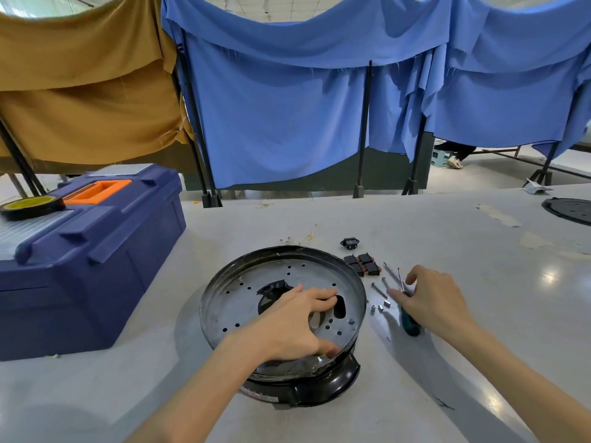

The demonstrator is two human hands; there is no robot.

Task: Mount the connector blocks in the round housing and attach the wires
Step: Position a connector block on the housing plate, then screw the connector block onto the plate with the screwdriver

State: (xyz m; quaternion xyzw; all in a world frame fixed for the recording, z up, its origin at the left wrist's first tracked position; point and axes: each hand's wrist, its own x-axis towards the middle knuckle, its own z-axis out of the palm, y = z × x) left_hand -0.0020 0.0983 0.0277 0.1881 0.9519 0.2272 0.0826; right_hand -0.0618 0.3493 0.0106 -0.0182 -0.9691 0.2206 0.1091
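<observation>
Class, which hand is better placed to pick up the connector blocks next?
Right. The right hand is right of the round housing, nearest the connector blocks; the left hand rests inside the housing.
</observation>
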